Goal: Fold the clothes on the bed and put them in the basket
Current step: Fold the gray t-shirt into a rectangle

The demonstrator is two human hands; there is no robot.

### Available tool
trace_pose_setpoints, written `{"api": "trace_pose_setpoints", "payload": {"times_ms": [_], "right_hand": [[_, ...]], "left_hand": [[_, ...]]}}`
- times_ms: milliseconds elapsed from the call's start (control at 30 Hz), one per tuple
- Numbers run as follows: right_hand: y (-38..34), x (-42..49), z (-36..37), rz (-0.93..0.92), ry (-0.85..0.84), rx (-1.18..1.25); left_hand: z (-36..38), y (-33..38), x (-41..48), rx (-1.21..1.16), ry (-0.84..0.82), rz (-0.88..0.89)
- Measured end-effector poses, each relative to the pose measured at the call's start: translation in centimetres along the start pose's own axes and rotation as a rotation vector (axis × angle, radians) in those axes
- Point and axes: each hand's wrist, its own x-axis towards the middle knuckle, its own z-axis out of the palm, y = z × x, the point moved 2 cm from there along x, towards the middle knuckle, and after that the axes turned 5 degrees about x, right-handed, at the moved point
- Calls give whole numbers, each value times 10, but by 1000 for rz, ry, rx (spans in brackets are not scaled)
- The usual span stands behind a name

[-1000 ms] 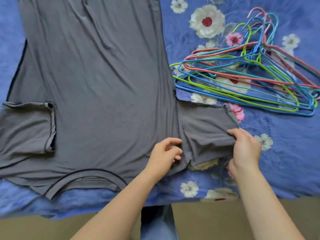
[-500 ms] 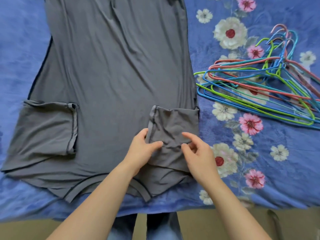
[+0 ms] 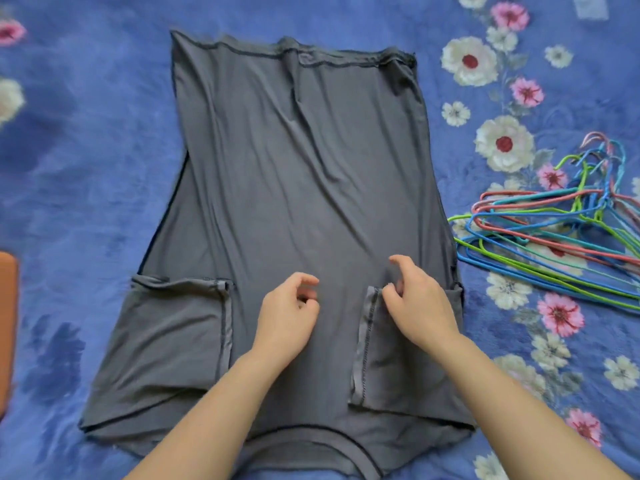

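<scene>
A bed (image 3: 86, 168) covered in a blue blanket with white and pink flowers fills the view, and on it lies the grey T-shirt (image 3: 304, 168), spread flat with its stitched hem (image 3: 294, 51) at the far end and its neckline (image 3: 311, 441) nearest the person. Soft creases run lengthwise down the middle of the cloth. Both short sleeves are turned inward onto the body of the shirt: the sleeve on the person's left (image 3: 173, 334) lies as a broad flap with its cuff edge facing the centre, and the sleeve on the right (image 3: 391, 375) lies the same way, its seamed cuff running in a near-vertical line. To the right of the shirt, on the blanket and just beside its side seam, sits a loose pile of thin hangers (image 3: 554, 230) — blue, green, red and teal, with their hooks pointing away. The left hand (image 3: 289, 317) is over the middle of the shirt between the two sleeves, its fingers (image 3: 304, 278) loosely curled and holding nothing. The right hand (image 3: 422, 306) is at the upper corner of the right sleeve, fingers curled with the index lifted — whether the thumb and fingertips pinch the cuff cannot be told. An orange object (image 3: 7, 323) shows at the left edge.
</scene>
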Motion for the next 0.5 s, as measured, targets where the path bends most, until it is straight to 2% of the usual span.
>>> {"api": "trace_pose_setpoints", "payload": {"times_ms": [133, 300, 400, 500], "right_hand": [[-29, 55, -16, 62, 46, 94], [-57, 138, -44, 57, 25, 74], [-69, 188, -62, 54, 88, 109], [-76, 258, -77, 76, 251, 247]], "left_hand": [[-70, 18, 67, 123, 208, 110], [-141, 38, 165, 159, 442, 77], [-170, 45, 215, 39, 547, -13], [-195, 52, 275, -162, 638, -70]]}}
